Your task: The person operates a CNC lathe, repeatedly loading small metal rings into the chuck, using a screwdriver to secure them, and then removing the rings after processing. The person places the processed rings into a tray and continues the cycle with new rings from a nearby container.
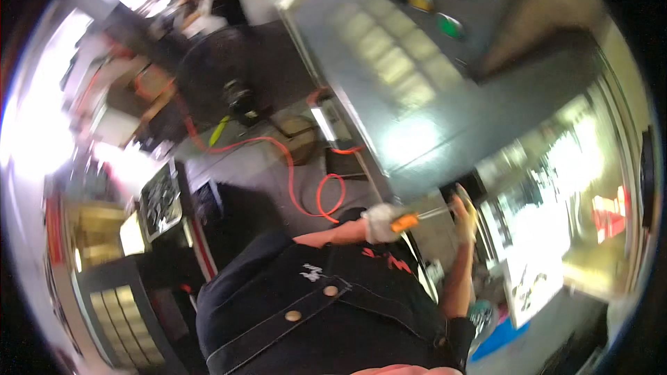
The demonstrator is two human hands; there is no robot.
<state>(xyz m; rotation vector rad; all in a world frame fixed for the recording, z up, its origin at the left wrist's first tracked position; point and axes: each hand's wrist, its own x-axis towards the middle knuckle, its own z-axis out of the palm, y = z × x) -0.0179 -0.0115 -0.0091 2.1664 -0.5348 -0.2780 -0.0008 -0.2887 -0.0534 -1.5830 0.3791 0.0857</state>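
Observation:
My left hand [381, 223], in a whitish glove, is closed on an orange-handled screwdriver [404, 223] in front of my chest. Its thin pale shaft points right, toward my right hand. Blurred by motion, my right hand [464, 217] is raised just past the shaft's end with its fingers apart. Whether it touches the tip I cannot make out. Close beyond both hands lies the near corner of a dark, glossy worktable [424, 167], with lamp light reflected on its top.
A red-orange hose [290, 177] loops across the floor left of the worktable. On the left stands a tray of dark metal pieces [161, 201]. Green and yellow round items [450, 26] sit at the table's far side. A bright glass-like panel [556, 194] rises at right, above something blue [500, 339].

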